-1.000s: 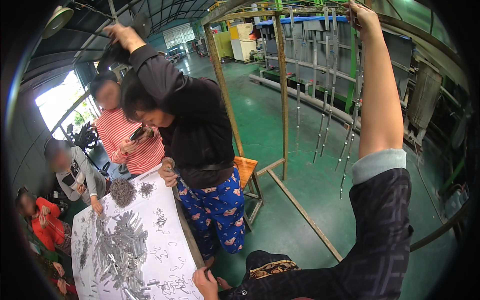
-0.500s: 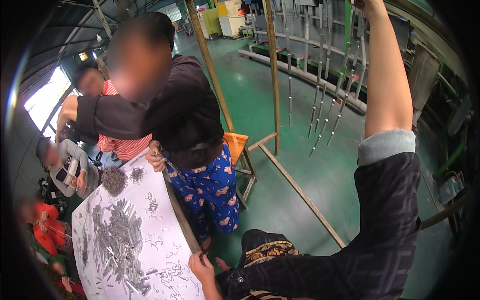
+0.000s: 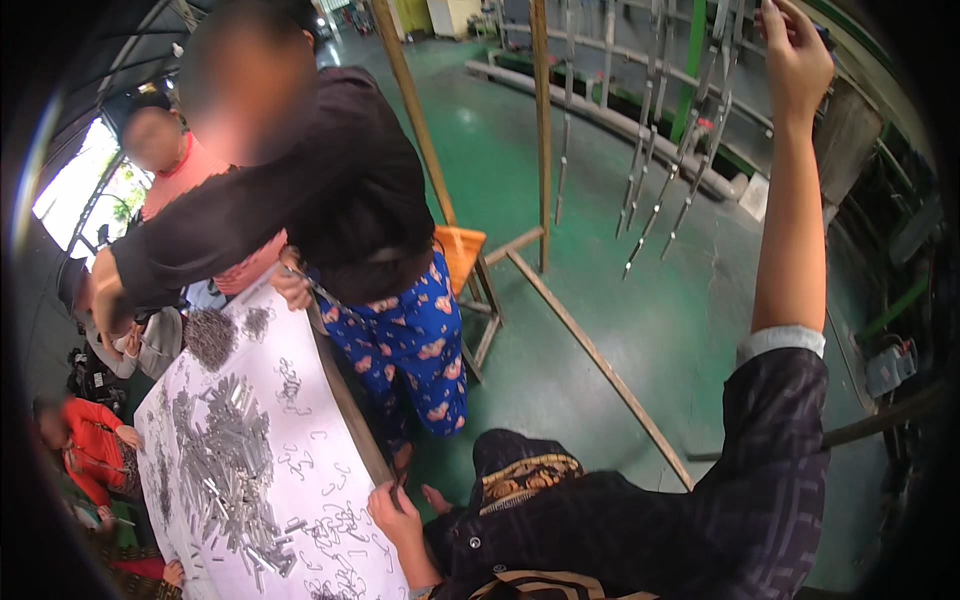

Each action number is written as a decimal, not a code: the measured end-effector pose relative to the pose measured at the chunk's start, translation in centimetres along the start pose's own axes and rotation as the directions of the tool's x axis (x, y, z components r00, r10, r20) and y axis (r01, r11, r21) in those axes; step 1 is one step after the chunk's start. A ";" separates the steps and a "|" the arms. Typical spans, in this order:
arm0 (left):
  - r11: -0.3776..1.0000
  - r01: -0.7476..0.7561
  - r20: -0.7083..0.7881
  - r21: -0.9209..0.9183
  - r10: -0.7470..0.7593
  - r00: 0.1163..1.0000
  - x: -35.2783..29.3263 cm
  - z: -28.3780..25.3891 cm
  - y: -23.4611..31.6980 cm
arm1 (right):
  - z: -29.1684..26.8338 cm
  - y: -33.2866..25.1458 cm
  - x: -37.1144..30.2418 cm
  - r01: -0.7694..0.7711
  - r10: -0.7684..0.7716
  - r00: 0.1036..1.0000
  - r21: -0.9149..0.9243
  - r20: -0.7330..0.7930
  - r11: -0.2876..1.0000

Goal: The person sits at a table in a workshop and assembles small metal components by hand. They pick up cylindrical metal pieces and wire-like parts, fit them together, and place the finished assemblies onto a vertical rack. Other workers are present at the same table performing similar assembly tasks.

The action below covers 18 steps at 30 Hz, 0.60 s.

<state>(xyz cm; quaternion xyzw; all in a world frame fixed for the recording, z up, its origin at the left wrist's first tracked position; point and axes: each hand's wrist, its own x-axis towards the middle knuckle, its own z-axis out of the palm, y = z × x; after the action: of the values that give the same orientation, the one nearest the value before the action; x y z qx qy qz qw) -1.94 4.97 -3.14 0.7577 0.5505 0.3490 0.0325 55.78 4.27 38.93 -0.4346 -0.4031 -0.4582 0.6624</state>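
My right arm is raised high on the right, and my right hand [image 3: 800, 60] has its fingers drawn together at the top edge. Whatever its fingertips may hold is too small to make out. Just left of it hang several strands of short silver metal pieces [image 3: 655, 210] linked end to end. My left hand [image 3: 396, 518] rests low at the table's near edge with curled fingers; a dark thing shows at them, too unclear to name. Beside it on the white-covered table [image 3: 335, 420] lie loose bent wire hooks [image 3: 345, 540] and a heap of silver metal pieces [image 3: 225, 460].
A co-worker in black [image 3: 350, 180] stands across the table's corner, gripping a plier-like tool [image 3: 325, 293]. Others sit or stand along the far side. A tangled wire clump [image 3: 210, 338] lies farther up. Wooden posts [image 3: 543, 130], a floor bar [image 3: 600, 365] and an orange stool [image 3: 460, 255] stand ahead.
My right hand has come down and to the right, away from the hanging strands. The co-worker in black has extended an arm lower and farther left. My left hand stays at the table edge.
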 end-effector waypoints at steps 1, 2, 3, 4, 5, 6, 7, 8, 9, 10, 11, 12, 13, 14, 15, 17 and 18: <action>0.998 0.039 -0.013 0.046 -0.038 0.999 -1.1 -0.9 -0.1 | 0.2 2.9 -3.4 0.006 -0.012 0.993 0.050 0.119 0.999; 0.998 0.042 -0.008 0.046 -0.042 0.999 -1.6 -0.9 -0.2 | -1.3 2.6 -6.3 -0.028 0.041 0.970 -0.058 0.238 0.998; 0.998 0.061 0.006 0.035 -0.061 0.998 -2.0 -1.1 -0.4 | -1.9 0.6 -9.8 -0.002 -0.004 0.950 0.019 0.312 1.000; 0.998 0.062 0.006 0.007 -0.062 0.998 -2.3 -1.4 -0.6 | -4.3 -0.7 -11.7 0.139 -0.143 0.872 0.043 0.468 0.989; 0.999 0.014 0.042 -0.039 -0.013 0.999 -0.7 -0.4 -0.5 | -8.8 -1.1 -14.8 0.052 0.016 0.784 -0.091 0.621 0.994; 1.000 0.020 0.067 -0.024 -0.019 0.998 -0.6 -0.6 -0.3 | -10.8 -1.8 -18.5 -0.069 0.170 0.530 -0.157 0.831 0.985; 1.000 0.022 0.083 -0.011 -0.021 0.996 -0.2 -0.6 0.1 | -13.0 -1.8 -21.9 -0.129 0.243 0.191 -0.222 0.951 0.967; 1.000 0.021 0.095 0.002 -0.021 0.995 -0.1 -0.7 0.3 | -15.8 -1.9 -26.2 -0.289 0.357 -0.168 -0.392 0.919 0.873; 0.999 0.036 0.108 -0.005 -0.035 0.994 -0.3 -0.9 0.3 | -19.5 -1.9 -31.0 -0.308 0.235 -0.400 -0.371 0.886 0.876; 0.998 0.053 0.106 -0.014 -0.051 0.993 -0.5 -0.9 0.2 | -22.6 -3.0 -34.2 -0.285 0.101 -0.703 -0.409 0.704 0.867; 0.997 0.073 0.101 -0.025 -0.070 0.992 -0.9 -0.9 0.2 | -26.3 -4.4 -37.3 -0.358 -0.016 -0.808 -0.469 0.589 0.807; 0.997 0.077 0.116 -0.029 -0.073 0.991 -0.8 -1.0 0.2 | -29.2 -6.3 -39.1 -0.404 -0.117 -0.868 -0.550 0.482 0.731; 0.998 0.062 0.120 -0.031 -0.058 0.991 -0.5 -0.9 0.3 | -32.2 -8.2 -40.8 -0.455 -0.174 -0.868 -0.601 0.466 0.657; 0.998 0.059 0.119 -0.028 -0.055 0.991 -0.7 -1.1 0.4 | -34.2 -9.6 -41.9 -0.497 -0.241 -0.862 -0.645 0.447 0.581; 0.999 0.045 0.121 -0.025 -0.041 0.992 -0.6 -1.2 0.7 | -34.5 -10.7 -42.0 -0.478 -0.274 -0.878 -0.704 0.392 0.526; 0.991 0.079 0.162 -0.106 -0.061 0.985 -0.5 -1.3 1.9 | -34.2 -13.0 -42.2 -0.418 -0.341 -0.895 -0.811 0.288 0.410; 0.984 0.100 0.183 -0.145 -0.073 0.980 -0.6 -1.5 2.7 | -35.2 -13.5 -43.5 -0.446 -0.340 -0.885 -0.792 0.318 0.418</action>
<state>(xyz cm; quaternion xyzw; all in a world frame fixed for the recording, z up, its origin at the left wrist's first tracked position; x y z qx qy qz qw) -0.69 2.88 -1.16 0.7561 0.5495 0.3201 0.1547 36.53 -20.56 -9.32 -0.4496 -0.4743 0.7566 0.0216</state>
